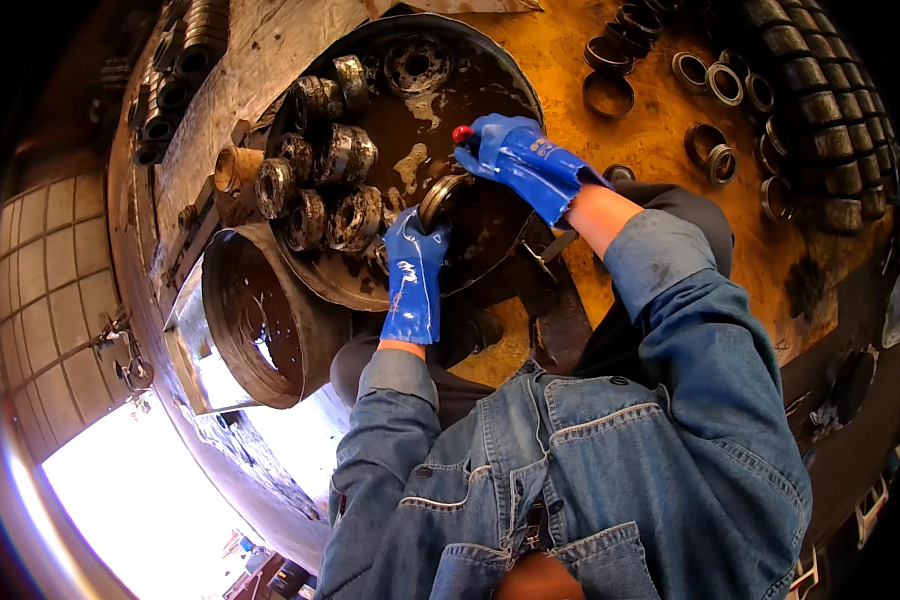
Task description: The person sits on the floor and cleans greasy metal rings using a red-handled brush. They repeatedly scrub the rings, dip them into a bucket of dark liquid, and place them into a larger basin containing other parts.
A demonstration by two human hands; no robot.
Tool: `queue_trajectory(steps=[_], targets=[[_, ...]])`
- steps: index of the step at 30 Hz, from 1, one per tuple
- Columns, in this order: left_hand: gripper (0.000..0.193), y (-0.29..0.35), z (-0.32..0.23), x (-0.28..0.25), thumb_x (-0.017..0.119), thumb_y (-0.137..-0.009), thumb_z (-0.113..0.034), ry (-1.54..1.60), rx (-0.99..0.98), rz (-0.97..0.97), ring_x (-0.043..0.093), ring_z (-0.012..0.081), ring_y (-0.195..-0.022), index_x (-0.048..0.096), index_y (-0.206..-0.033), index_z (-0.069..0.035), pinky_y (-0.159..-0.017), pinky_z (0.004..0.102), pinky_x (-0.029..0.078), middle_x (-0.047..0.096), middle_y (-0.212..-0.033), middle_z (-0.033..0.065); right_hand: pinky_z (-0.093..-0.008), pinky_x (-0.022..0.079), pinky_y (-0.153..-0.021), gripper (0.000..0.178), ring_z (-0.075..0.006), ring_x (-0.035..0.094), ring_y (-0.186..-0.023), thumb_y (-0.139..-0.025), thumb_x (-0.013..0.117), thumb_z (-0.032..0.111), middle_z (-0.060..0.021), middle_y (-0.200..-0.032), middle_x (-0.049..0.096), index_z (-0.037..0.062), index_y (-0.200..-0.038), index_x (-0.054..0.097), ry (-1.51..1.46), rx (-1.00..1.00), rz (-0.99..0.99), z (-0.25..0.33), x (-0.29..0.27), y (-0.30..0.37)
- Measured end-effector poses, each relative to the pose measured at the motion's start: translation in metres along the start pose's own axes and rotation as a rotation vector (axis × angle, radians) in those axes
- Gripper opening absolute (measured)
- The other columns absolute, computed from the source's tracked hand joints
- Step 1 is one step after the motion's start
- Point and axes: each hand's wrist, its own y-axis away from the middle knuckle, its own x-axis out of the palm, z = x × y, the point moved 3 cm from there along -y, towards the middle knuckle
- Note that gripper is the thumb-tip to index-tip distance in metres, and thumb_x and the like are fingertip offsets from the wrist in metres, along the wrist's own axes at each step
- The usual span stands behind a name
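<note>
My left hand (416,246), in a blue rubber glove, is closed on the near edge of a metal ring (440,198), held tilted above a wide round basin (526,92) of dark, oily liquid. Just beyond and to the right, my right hand (515,150), in a matching glove, is wrapped round a tool whose red handle end (462,134) sticks out on the left; the glove hides its kind. Greasy roller bearings (346,153) are heaped along the basin's left side. Another round, greasy part (417,65) lies at its far edge.
A metal bucket (315,345) with dark liquid stands at the basin's near left. On the oily yellow-brown floor at the right lie several loose metal rings (725,84). Stacked dark cylindrical parts (808,75) line the far right; more ring stacks (203,40) stand at the far left.
</note>
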Motion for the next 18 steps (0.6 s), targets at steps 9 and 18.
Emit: queue_trajectory(steps=[9,18], targets=[[0.037,-0.001,-0.005,-0.003,0.078,-0.083,-0.031,-0.039,-0.096,0.097,0.073,0.0300,-0.089,0.074,-0.105,-0.001,-0.083,0.0392,0.056,0.075,-0.095,0.0170,-0.0402,0.056,-0.079,0.045,-0.0336,0.071,-0.092,-0.085,0.069,0.053,-0.0129,-0.096,0.074,0.0111,-0.102,0.075,-0.100,0.076,-0.107,-0.005,0.001,-0.005],[0.033,-0.004,0.002,0.002,0.079,-0.077,-0.019,-0.065,-0.098,0.107,0.073,0.0273,-0.092,0.074,-0.106,-0.003,-0.082,0.0355,0.058,0.076,-0.097,0.0149,-0.0326,0.057,-0.075,0.042,-0.0260,0.069,-0.075,-0.096,0.062,0.044,-0.0124,-0.077,0.069,0.0046,-0.085,0.071,-0.310,-0.362,0.079,0.038,0.009,0.001]])
